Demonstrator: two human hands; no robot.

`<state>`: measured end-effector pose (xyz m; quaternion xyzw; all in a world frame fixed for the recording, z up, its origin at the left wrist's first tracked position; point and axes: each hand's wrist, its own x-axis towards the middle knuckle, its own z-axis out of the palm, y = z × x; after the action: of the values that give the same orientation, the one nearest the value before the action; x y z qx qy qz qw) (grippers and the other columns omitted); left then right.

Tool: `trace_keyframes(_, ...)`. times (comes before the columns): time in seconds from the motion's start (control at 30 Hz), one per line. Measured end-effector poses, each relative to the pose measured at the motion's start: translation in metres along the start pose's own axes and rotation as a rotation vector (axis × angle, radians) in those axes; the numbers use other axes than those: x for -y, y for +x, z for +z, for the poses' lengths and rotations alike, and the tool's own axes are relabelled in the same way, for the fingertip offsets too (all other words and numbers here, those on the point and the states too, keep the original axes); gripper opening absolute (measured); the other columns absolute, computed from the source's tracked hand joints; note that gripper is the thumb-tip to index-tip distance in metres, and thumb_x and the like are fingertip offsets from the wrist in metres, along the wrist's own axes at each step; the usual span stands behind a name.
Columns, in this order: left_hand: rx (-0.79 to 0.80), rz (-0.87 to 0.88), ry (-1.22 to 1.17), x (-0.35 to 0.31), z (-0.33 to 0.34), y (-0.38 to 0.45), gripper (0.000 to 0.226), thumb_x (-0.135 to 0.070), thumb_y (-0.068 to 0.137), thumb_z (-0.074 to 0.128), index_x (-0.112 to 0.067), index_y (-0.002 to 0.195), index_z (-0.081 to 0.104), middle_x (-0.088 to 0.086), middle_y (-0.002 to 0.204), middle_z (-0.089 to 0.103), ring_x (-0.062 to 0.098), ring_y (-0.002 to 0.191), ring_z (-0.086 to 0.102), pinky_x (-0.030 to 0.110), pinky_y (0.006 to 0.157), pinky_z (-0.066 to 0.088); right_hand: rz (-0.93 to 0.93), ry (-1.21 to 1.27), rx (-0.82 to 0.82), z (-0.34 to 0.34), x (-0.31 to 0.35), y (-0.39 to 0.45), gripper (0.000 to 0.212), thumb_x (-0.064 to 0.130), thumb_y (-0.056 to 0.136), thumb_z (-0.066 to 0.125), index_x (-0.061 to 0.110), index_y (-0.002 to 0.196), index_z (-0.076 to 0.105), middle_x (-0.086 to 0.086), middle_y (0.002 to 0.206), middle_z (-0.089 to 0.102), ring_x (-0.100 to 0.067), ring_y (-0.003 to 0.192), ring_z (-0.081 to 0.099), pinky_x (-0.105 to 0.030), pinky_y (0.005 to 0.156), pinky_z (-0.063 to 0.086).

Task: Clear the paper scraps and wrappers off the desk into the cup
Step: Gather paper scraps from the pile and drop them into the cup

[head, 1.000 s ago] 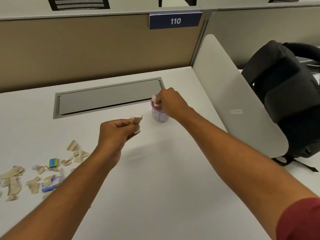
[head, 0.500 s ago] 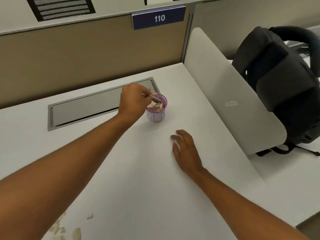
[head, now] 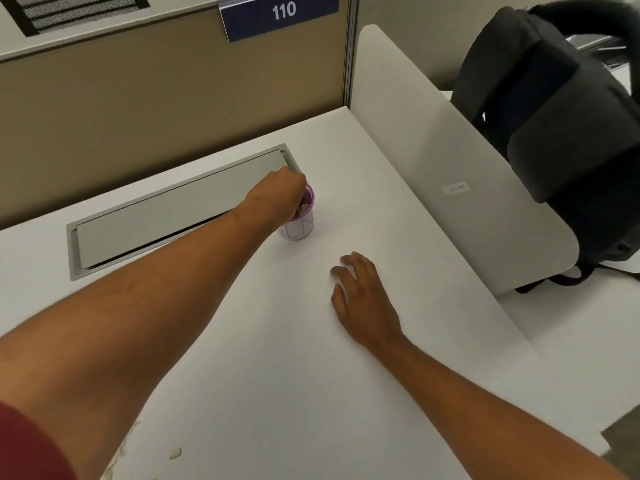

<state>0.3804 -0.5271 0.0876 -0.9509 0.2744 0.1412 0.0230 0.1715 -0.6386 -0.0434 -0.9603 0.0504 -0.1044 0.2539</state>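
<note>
- Standing near the counter's (head: pixel 311 375) back edge, the purple-rimmed cup (head: pixel 300 226) holds tan paper scraps (head: pixel 305 206).
- Left hand (head: pixel 277 199) covers its mouth, fingers dipped inside; whether that grip pinches anything is unclear.
- Right hand (head: pixel 367 303) rests flat, fingers relaxed, nearer the front.
- One loose scrap (head: pixel 175 452) lies by the front-left edge.

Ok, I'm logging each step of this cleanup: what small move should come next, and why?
Probably draw the left hand up out of the cup and back toward the near-left desk edge. Its fingers dip into the cup's mouth, where scraps already lie, while a loose paper scrap and others beside it remain on the desk. The right hand rests flat, holding nothing.
</note>
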Motion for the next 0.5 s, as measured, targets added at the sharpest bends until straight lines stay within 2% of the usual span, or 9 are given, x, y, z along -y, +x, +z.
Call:
trace_keyframes(0.1,0.019,0.012,-0.006,0.000,-0.001,0.001,0.040,-0.013,0.088,0.077,-0.004,0.126,0.068,0.021,0.123,0.068,0.039,0.108,0.069,0.037,0.081,0.052,0.009,-0.001,0.000,0.000,0.001,0.000,0.031,0.013,0.096,0.058,0.009,0.125,0.066,-0.012,0.141,0.058,-0.029,0.142,0.045,-0.043,0.117,0.043)
trace_keyframes(0.27,0.019,0.032,-0.020,0.006,-0.027,-0.001,0.040,-0.007,0.086,0.076,-0.014,0.125,0.072,0.017,0.124,0.066,0.037,0.106,0.067,0.037,0.073,0.049,0.009,0.001,-0.001,-0.001,0.002,0.000,0.030,0.013,0.096,0.058,0.009,0.125,0.066,-0.012,0.141,0.058,-0.029,0.143,0.045,-0.042,0.117,0.043)
trace_keyframes(0.4,-0.019,0.021,-0.044,0.010,-0.047,-0.005,0.038,0.001,0.082,0.077,-0.019,0.115,0.077,0.014,0.118,0.067,0.037,0.099,0.067,0.037,0.068,0.047,0.011,0.002,-0.003,-0.001,0.002,0.000,0.031,0.013,0.097,0.059,0.008,0.126,0.066,-0.012,0.142,0.058,-0.029,0.143,0.045,-0.041,0.118,0.042)
trace_keyframes(0.5,-0.070,0.014,-0.082,0.006,-0.044,-0.008,0.027,-0.003,0.086,0.074,-0.016,0.109,0.078,0.017,0.116,0.067,0.036,0.089,0.066,0.037,0.069,0.047,0.007,-0.007,-0.005,0.000,0.002,0.000,0.030,0.013,0.097,0.058,0.008,0.126,0.066,-0.012,0.142,0.058,-0.029,0.143,0.045,-0.042,0.117,0.042)
